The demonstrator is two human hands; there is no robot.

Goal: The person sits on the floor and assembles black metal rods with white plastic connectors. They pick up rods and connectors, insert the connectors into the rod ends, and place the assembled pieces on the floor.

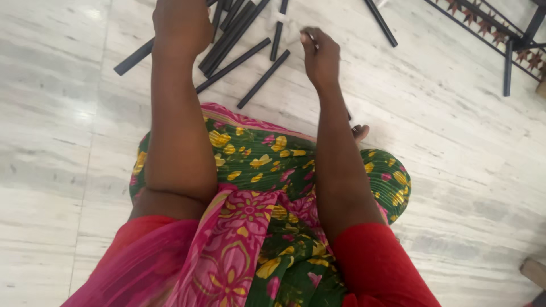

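The person sits on a pale marble floor point(455, 170), and a green cloth with yellow and pink flowers point(267, 165) covers the lap. I take the pile of black rods point(233, 40) on the floor as the landmark. The left hand point(181, 25) lies at the left side of this pile and rests over the nearest rods; its fingers are hidden at the top edge of the view, so I cannot tell if they are open or closed. The right hand point(320, 54) is just to the right of the pile, with the fingers curled and pinched around a small pale thing point(307, 35) that is too small to name. Two single rods point(264, 78) lie between both hands, on the near side of the pile. Far to the right of the pile, a black frame with star shapes point(483, 23) lies on the floor.
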